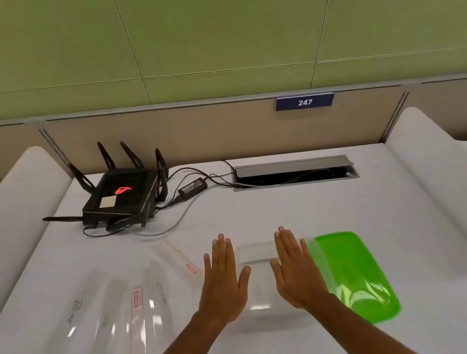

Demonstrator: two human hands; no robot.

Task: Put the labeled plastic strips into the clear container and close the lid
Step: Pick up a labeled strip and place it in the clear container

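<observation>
A clear container (260, 281) stands open on the white table, in front of me. Its green lid (355, 275) leans against the container's right side, tilted. Several clear plastic strips lie flat to the left: one with handwriting (67, 323), one with a red label (136, 319), another with a red label (179, 261) further back. My left hand (224, 280) is held flat, palm down, over the container's left edge. My right hand (298, 269) is flat over its right edge. Both hold nothing, fingers straight.
A black router with antennas (122, 194) and its power brick (192, 187) and cables sit at the back left. A cable hatch (294, 171) is set in the table at the back. White padded dividers (442, 177) flank the table on both sides.
</observation>
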